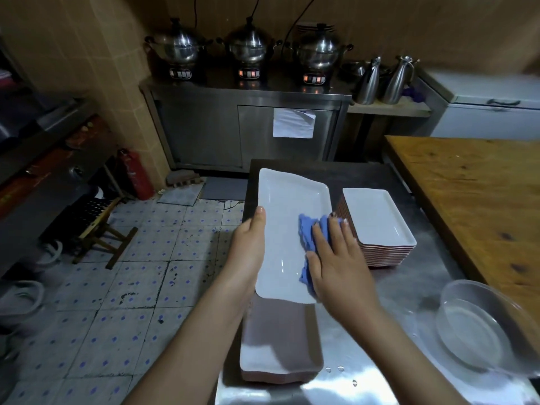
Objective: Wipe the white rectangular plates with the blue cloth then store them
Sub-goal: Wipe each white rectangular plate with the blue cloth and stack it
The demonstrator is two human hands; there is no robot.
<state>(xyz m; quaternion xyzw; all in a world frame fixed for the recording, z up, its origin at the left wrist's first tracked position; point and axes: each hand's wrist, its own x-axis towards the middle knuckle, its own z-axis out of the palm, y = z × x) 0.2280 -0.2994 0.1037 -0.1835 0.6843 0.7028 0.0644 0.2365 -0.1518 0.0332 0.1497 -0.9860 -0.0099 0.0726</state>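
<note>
A white rectangular plate point(287, 217) is held above the steel table's left edge. My left hand point(248, 247) grips its left rim, thumb on top. My right hand point(336, 258) lies flat, fingers straight, pressing the blue cloth point(310, 238) onto the plate's right side. To the right stands a stack of white plates with reddish undersides point(380, 226). Below the held plate, a second stack point(280, 343) sits at the table's near left edge, its top partly hidden by the plate.
The steel table point(359, 355) carries a clear glass bowl point(473, 328) at the near right. A wooden table point(479, 194) adjoins on the right. Tiled floor with a folding stool point(99, 229) and a red extinguisher point(137, 173) lies left. Pots stand on the far steel cabinet point(251, 124).
</note>
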